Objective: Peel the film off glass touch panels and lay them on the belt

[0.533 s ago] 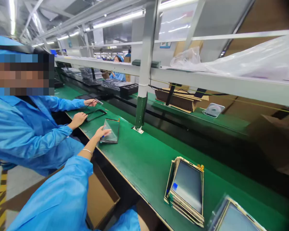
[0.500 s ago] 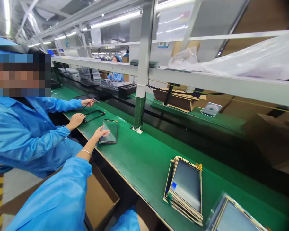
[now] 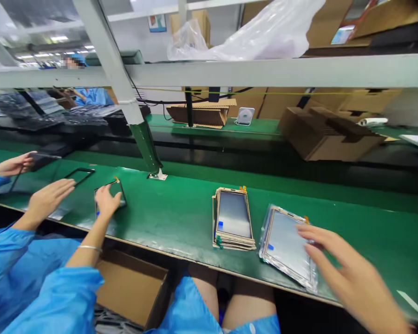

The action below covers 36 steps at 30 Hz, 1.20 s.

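Observation:
My left hand (image 3: 107, 202) is over a dark-framed display panel (image 3: 121, 191) on the bench, fingers and thumb spread. It hides much of the panel, and contact is hard to judge. My right hand (image 3: 348, 273), slightly blurred, reaches in with thumb and fingers apart. Its fingertips are at the right edge of a display panel (image 3: 287, 243) with a pale border, an orange tab and a blue sticker, lying on clear plastic wrapping. Left of that sits a stack of similar panels (image 3: 234, 215), its edges uneven.
A co-worker's hand (image 3: 48, 199) lies beside a black frame (image 3: 81, 174); their other hand (image 3: 16, 164) holds a thin clear sheet. A post (image 3: 142, 144) rises from the green bench (image 3: 181, 213). Below is an open carton (image 3: 132, 287); brown boxes (image 3: 327, 134) stand behind.
The view has swung right. My right hand has come into sight at the right-hand panel. My left hand's fingers have spread over the dark-framed panel.

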Each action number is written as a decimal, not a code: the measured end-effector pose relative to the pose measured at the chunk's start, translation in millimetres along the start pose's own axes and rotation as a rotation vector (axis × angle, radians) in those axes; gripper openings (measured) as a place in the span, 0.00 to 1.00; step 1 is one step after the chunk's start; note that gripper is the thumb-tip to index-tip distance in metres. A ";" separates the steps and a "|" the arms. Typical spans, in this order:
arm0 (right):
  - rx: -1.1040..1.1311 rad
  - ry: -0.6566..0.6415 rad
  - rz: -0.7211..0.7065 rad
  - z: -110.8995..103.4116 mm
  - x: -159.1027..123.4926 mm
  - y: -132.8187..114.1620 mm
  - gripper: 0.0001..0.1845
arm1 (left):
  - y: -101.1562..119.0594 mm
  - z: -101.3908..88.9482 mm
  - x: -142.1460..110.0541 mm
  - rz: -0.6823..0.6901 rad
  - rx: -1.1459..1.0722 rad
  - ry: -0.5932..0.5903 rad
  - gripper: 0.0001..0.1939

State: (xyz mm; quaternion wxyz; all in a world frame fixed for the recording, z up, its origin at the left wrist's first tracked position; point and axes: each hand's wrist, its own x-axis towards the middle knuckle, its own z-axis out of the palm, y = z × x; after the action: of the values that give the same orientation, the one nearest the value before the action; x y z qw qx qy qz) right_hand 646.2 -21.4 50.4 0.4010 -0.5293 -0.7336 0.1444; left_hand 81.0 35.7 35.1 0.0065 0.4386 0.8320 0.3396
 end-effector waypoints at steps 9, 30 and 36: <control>-0.008 -0.060 0.267 147.3 22.9 62.0 0.29 | 145.1 133.5 -191.8 0.397 -0.500 -0.645 0.22; 0.981 0.131 0.426 95.6 26.5 -65.0 0.17 | 190.1 64.8 -211.9 0.254 -1.083 -0.578 0.17; 1.007 0.233 0.082 60.4 12.8 -119.9 0.07 | 197.7 -6.1 -230.6 0.616 -1.070 -0.382 0.19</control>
State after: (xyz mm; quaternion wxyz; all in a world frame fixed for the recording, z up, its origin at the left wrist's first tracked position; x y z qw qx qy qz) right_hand 520.7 -44.9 93.8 0.6790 -0.3117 -0.5022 0.4354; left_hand 364.4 -61.0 86.4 0.2747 0.6461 0.3678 0.6097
